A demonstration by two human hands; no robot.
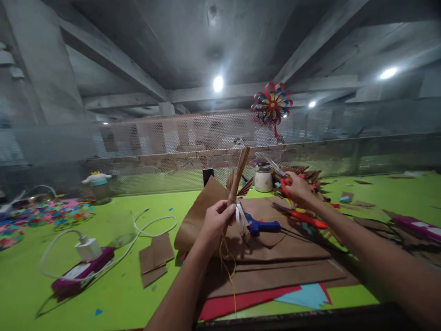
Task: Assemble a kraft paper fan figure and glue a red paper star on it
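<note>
My left hand (217,221) is closed around a rolled brown paper craft piece (237,177), held upright with pleated paper fans sticking out of its upper part. Yellow thread (227,262) dangles below that hand. Beside its fingertips is a white ribbon loop (240,216); whether the hand grips it, I cannot tell. My right hand (298,187) grips scissors (279,174) by their red handles, blades pointing up and left, apart from the paper piece. Between the hands a blue glue gun (263,226) lies on brown paper sheets (292,248). Another pair of red-handled scissors (308,219) lies under my right forearm.
Purple power strips (84,271) (418,228) sit at both sides, with a white cable (151,233) looping on the left. A lidded jar (263,178) and pleated paper pieces (312,177) stand behind. Colourful cutouts (69,214) cover the far left. A perforated metal screen (172,138) borders the table's back.
</note>
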